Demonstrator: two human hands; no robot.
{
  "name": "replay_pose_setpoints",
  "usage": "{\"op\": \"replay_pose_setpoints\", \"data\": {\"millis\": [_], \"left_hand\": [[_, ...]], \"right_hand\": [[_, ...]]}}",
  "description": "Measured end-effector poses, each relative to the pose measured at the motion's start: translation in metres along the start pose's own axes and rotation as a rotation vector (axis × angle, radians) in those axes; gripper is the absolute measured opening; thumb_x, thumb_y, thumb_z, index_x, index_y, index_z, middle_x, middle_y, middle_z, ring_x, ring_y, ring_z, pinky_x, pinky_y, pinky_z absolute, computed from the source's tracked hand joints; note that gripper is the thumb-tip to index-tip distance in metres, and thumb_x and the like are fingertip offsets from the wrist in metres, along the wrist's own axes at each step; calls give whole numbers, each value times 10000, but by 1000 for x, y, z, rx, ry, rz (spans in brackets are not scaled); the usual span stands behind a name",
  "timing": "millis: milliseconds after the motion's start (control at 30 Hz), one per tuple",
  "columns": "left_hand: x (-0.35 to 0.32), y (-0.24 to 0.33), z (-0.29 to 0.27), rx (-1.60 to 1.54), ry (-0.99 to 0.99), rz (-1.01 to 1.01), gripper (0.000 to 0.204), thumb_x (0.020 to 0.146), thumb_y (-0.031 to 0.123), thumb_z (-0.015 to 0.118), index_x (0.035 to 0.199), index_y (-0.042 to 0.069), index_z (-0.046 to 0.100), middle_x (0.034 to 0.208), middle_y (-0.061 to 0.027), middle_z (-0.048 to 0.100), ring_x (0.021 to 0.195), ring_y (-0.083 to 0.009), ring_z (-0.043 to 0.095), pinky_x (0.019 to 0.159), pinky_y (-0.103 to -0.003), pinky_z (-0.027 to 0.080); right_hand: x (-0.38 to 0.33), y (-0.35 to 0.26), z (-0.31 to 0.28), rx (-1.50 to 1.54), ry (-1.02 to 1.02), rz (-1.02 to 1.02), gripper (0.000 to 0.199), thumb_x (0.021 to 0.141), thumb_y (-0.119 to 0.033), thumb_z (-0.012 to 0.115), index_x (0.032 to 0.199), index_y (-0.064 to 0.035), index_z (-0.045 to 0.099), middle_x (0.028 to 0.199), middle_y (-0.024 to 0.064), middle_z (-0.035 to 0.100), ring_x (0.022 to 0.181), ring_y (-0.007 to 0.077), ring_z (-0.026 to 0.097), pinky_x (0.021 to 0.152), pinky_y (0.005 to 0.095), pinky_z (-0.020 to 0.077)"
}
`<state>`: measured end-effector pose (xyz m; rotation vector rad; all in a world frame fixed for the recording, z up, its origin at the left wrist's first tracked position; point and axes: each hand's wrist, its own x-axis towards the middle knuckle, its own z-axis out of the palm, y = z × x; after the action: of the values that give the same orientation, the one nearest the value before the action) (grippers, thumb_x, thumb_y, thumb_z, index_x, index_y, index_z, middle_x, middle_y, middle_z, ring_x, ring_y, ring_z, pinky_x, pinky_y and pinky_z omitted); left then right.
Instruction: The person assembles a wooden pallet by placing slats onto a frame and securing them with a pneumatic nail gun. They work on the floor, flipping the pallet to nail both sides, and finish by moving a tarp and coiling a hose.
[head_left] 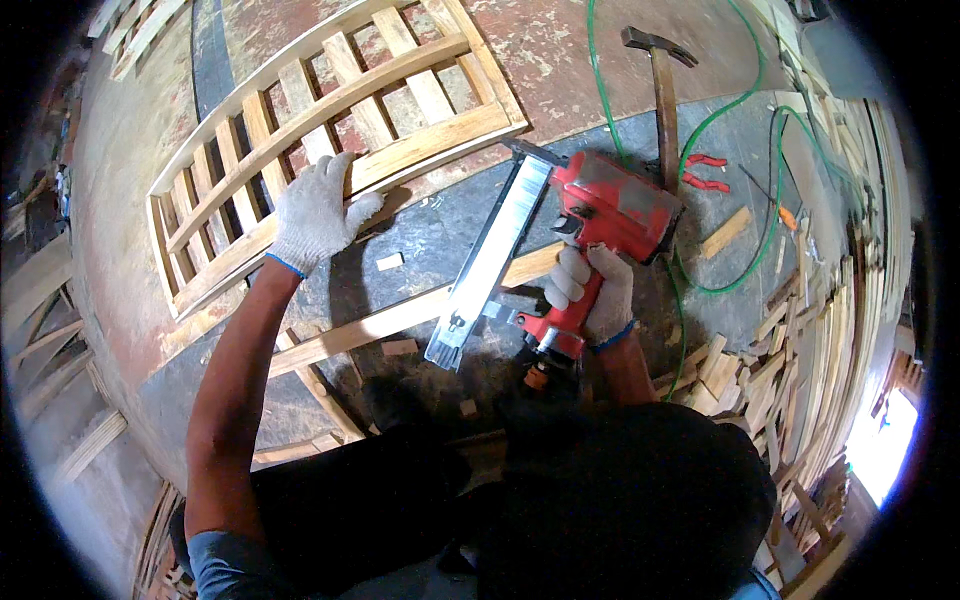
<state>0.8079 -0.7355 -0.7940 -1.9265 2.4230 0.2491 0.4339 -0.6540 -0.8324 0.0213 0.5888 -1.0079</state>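
A slatted wooden frame (330, 115) lies on the floor ahead and to the left, with a long lengthwise strip crossing its several slats. My left hand (318, 208), in a white knit glove, rests on the frame's near rail with thumb and fingers apart. In my gloved right hand (598, 285) is a red pneumatic nail gun (615, 205), its handle wrapped by my fingers. The gun's long silver magazine (495, 255) points down toward my knees. Its nose reaches close to the frame's near right corner without any clear contact.
A claw hammer (662, 100) and red-handled pliers (706, 173) lie beyond the gun on the right. A green air hose (765, 235) loops around them. Wood strips (825, 350) are piled at the right. A loose wooden strip (375, 323) lies before my knees, near small offcuts (400, 347).
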Motion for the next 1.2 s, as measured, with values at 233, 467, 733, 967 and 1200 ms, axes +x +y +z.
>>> {"op": "replay_pose_setpoints", "data": {"millis": [233, 467, 733, 967, 1200], "left_hand": [[2, -4, 12, 32, 6, -17, 642, 941, 550, 568, 1283, 7, 555, 1089, -215, 643, 1006, -399, 641, 872, -481, 512], [3, -6, 12, 22, 39, 18, 544, 962, 509, 556, 1172, 6, 553, 997, -209, 640, 908, -407, 652, 788, -484, 515], [4, -5, 13, 25, 48, 16, 525, 961, 516, 555, 1133, 20, 552, 911, -205, 635, 839, -413, 651, 740, -485, 510], [4, -5, 11, 45, 11, -7, 568, 952, 546, 556, 1164, 20, 576, 977, -207, 657, 893, -397, 669, 762, -480, 529], [6, -3, 9, 46, -17, -18, 618, 944, 579, 547, 1197, 16, 584, 1015, -211, 668, 913, -391, 680, 782, -477, 539]], "right_hand": [[4, 7, -4, -33, -119, 36, 427, 940, -444, 602, 728, -117, 425, 604, -8, 363, 513, 155, 384, 501, 339, 327], [6, 15, 1, 37, -103, 13, 360, 942, -407, 613, 818, -115, 444, 590, -24, 342, 501, 135, 376, 496, 320, 331], [10, 24, -6, 59, -93, 20, 423, 949, -436, 594, 705, -139, 418, 574, -28, 341, 494, 142, 378, 506, 323, 345], [13, 25, -10, 36, -170, 74, 461, 919, -478, 596, 648, -167, 390, 549, -29, 335, 490, 144, 369, 522, 306, 339], [15, 25, -12, 38, -206, 96, 484, 911, -508, 593, 630, -178, 377, 530, -32, 333, 485, 147, 352, 520, 312, 333]]}}
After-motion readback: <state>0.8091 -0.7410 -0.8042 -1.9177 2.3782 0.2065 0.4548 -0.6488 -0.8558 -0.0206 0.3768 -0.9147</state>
